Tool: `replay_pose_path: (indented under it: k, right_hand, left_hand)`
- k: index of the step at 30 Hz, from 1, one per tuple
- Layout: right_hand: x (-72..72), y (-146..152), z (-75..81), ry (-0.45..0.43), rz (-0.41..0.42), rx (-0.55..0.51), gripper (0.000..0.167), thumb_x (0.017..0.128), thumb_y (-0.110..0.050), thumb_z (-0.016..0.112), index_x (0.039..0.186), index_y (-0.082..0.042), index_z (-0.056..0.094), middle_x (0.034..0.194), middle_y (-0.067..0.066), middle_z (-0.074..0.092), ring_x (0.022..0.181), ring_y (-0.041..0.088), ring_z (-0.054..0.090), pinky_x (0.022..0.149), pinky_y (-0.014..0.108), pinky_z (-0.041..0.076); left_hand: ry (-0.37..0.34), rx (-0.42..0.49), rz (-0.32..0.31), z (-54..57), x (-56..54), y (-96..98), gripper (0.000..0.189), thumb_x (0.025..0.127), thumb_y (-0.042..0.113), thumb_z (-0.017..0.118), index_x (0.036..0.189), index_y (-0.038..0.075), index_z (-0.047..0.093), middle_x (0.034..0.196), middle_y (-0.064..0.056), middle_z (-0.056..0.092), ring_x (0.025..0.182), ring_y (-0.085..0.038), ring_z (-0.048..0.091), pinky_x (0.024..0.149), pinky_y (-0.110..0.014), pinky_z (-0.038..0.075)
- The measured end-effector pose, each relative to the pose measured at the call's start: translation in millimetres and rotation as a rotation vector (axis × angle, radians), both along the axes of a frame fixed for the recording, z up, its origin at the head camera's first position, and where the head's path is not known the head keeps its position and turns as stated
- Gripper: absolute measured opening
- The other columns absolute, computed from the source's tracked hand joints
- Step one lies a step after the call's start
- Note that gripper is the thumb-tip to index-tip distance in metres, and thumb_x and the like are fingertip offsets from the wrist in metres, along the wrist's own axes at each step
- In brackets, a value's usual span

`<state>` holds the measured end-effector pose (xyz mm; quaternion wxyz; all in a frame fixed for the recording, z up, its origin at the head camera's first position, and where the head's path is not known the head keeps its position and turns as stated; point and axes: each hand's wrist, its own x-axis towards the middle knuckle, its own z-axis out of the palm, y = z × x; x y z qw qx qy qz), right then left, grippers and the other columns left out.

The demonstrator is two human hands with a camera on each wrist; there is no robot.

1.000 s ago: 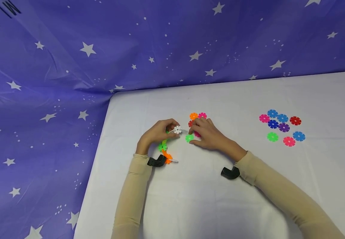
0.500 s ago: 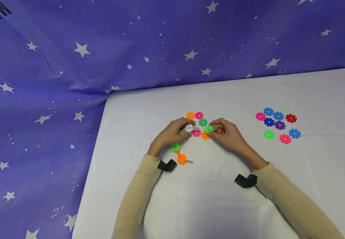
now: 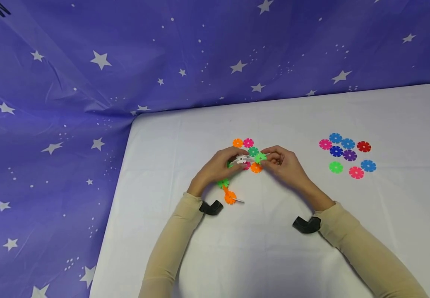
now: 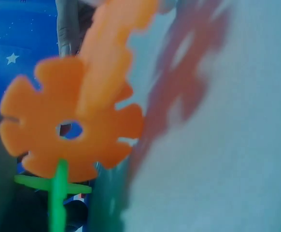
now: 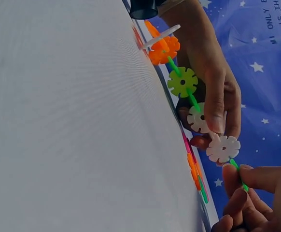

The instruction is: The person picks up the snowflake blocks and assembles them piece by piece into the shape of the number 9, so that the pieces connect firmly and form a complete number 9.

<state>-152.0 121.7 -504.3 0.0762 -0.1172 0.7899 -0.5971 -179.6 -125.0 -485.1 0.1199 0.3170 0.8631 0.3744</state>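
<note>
Your left hand [image 3: 215, 166] pinches the disc chain [image 5: 189, 79], left on the table [image 3: 237, 256]; notched, flat, orange near you, green midway, white far | your right hand [image 3: 287, 165] pinches a bright green disc [image 3: 260, 158]; its rim meets the end white disc [image 5: 232, 144]

right wrist view | sideways dark lettering [image 5: 274, 24] on star-print cloth backdrop [image 5: 254, 99]: "MI ONLY", below it "IS TH", both cut off | head view | same backdrop, top left: upside-down "MI"
</note>
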Motion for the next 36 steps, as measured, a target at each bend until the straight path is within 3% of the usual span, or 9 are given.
replay_pose_path:
  k: [4,7,15,22,29,36]
  right_hand:
    - [1.0,0.6,0.5,-0.020,-0.002,-0.005,0.031,0.090,-0.011,0.071,0.118,-0.001,0.064,0.085,0.017,0.068,0.067,0.008,0.054,0.063,0.016,0.045]
    - [2.1,0.8,0.8,-0.032,-0.002,-0.005,0.031,0.090,-0.015,0.072,0.118,-0.003,0.064,0.084,0.016,0.068,0.066,0.010,0.054,0.062,0.017,0.045]
    - [3.5,0.5,2.1,-0.055,-0.008,0.011,0.032,0.090,-0.017,0.071,0.119,-0.004,0.064,0.084,0.016,0.069,0.067,0.010,0.053,0.065,0.018,0.044]
    - [4.5,0.0,2.6,-0.063,0.020,-0.035,0.033,0.091,-0.015,0.070,0.121,-0.002,0.063,0.088,0.019,0.069,0.074,0.016,0.059,0.076,0.016,0.044]
    - [5.5,0.5,4.7,-0.054,0.040,-0.070,0.030,0.092,-0.010,0.068,0.121,-0.001,0.064,0.089,0.021,0.067,0.073,0.026,0.059,0.067,0.016,0.046]
    - [4.2,1.1,5.5,-0.077,0.041,-0.090,0.028,0.094,-0.009,0.065,0.120,0.000,0.065,0.088,0.020,0.064,0.072,0.020,0.057,0.063,0.017,0.043]
  left_hand:
    - [0.028,-0.002,0.002,-0.2,0.7,1.8,0.034,0.093,0.029,0.068,0.123,0.013,0.065,0.093,0.001,0.060,0.079,-0.013,0.048,0.073,-0.025,0.041]
    - [0.048,-0.002,0.011,-0.3,1.5,2.3,0.033,0.092,0.028,0.069,0.121,0.013,0.066,0.087,0.002,0.056,0.076,-0.011,0.046,0.070,-0.024,0.039]
    - [0.057,0.005,0.039,1.4,2.4,0.8,0.031,0.093,0.028,0.068,0.120,0.013,0.066,0.091,0.002,0.057,0.078,-0.012,0.047,0.071,-0.024,0.041]
    - [0.042,0.040,0.040,4.7,1.8,-0.5,0.030,0.094,0.026,0.067,0.119,0.012,0.066,0.090,0.001,0.057,0.077,-0.012,0.047,0.070,-0.024,0.041]
    - [0.060,0.050,0.033,5.3,3.1,1.0,0.023,0.095,0.021,0.066,0.116,0.012,0.068,0.097,0.001,0.065,0.074,-0.011,0.050,0.070,-0.022,0.044]
    - [-0.007,0.088,0.049,5.7,2.6,2.2,0.015,0.095,0.022,0.066,0.107,0.013,0.068,0.091,0.002,0.064,0.068,-0.012,0.048,0.066,-0.023,0.042]
